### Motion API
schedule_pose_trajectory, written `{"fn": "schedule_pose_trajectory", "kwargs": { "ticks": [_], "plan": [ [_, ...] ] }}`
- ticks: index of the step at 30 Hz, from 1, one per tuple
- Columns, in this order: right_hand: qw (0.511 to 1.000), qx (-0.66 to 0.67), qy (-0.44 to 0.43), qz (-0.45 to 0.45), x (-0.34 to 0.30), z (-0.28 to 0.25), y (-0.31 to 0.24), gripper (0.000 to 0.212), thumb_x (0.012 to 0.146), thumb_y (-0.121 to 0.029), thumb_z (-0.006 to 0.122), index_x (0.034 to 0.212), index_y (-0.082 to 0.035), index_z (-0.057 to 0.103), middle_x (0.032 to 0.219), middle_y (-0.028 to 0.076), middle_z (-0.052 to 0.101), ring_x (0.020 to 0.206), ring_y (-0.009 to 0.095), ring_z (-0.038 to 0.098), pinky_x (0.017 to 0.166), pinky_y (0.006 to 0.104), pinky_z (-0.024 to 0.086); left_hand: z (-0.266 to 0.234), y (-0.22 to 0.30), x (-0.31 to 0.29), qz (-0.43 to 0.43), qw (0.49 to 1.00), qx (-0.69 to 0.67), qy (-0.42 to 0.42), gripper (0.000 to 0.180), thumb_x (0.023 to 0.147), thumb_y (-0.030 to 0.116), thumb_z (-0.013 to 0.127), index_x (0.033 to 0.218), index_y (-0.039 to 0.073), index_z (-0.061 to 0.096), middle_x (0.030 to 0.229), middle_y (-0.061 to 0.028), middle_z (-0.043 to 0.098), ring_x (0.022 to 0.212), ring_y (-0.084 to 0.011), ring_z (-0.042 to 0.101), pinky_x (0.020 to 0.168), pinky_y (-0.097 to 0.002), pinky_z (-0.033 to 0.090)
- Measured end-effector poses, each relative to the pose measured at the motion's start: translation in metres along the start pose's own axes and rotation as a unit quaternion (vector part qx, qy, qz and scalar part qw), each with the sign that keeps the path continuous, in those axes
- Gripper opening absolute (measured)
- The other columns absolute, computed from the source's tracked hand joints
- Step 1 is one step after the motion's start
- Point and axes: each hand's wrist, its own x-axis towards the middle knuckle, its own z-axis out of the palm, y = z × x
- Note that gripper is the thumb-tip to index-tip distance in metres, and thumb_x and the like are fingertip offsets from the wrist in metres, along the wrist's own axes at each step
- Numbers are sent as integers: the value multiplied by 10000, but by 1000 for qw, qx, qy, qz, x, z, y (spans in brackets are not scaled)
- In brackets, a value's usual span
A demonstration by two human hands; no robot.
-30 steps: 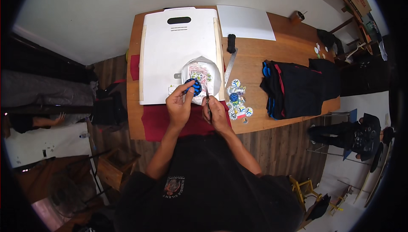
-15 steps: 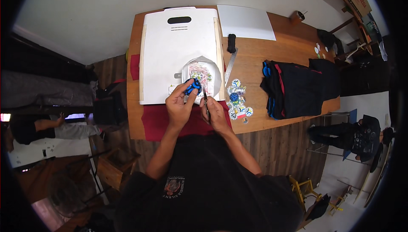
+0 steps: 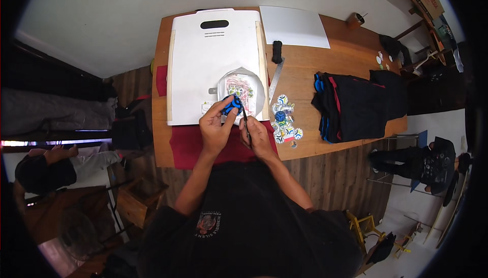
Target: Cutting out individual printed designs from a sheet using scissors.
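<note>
My left hand [image 3: 214, 125] pinches a small round patch [image 3: 232, 106], blue with black, between thumb and fingers. Closed around a slim dark pair of scissors [image 3: 245, 119], my right hand [image 3: 258, 136] keeps the tips at the patch's right edge. Whether the blades touch the patch is too small to tell. Both hands hover over the near rim of a round whitish container [image 3: 259, 84] with printed scraps [image 3: 244, 85] inside. The container rests on a large white board [image 3: 203, 59] with a dark handle slot.
Right of the container lie several round blue-and-white stickers [image 3: 282, 120], a metal ruler [image 3: 276, 80] and a black bundle [image 3: 277, 51]. Folded dark garments [image 3: 361, 107] are stacked farther right. Red cloth [image 3: 190, 145] hangs at the front table edge. Other people [image 3: 56, 168] are at both sides.
The patch has turned slightly in my left fingers, and the scissors' tips have come up against its right edge. A person at the left has shifted.
</note>
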Motion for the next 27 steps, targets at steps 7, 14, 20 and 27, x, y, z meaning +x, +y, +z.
{"fn": "schedule_pose_trajectory", "kwargs": {
  "ticks": [7, 14, 20, 27],
  "plan": [
    [1000, 8, 2, 4, 0, 0, 2, 395, 1081, -402, 356, 970, -53, 504, 536, -20, 382, 441, 72, 335, 434, 231, 275, 0, -1, 0, -5, 1000, -6, 3, 355, 882, -101, 662, 1235, -81, 626, 1065, -93, 650, 979, -106, 603, 886, -233, 477],
    [1000, 17, 3, 2, 1, 1, 3, 391, 1081, -404, 359, 972, -58, 504, 543, -22, 379, 438, 64, 320, 428, 225, 268, -1, 0, 1, -4, 1000, -3, -1, 359, 882, -99, 664, 1238, -84, 622, 1075, -100, 652, 988, -112, 606, 891, -236, 477],
    [999, 29, 14, -6, 0, 7, 3, 383, 1078, -408, 369, 974, -65, 504, 550, -24, 375, 437, 56, 300, 427, 219, 256, -3, -2, -2, -11, 1000, -7, 1, 369, 876, -103, 671, 1240, -100, 610, 1078, -106, 654, 991, -122, 616, 896, -244, 485],
    [999, 39, 20, -14, 1, 7, 5, 360, 1083, -384, 361, 981, -69, 501, 555, -26, 372, 440, 56, 298, 427, 218, 256, 0, -6, -4, -5, 1000, -16, 4, 382, 870, -111, 675, 1245, -115, 597, 1107, -132, 662, 1000, -137, 630, 904, -259, 501]
  ]
}}
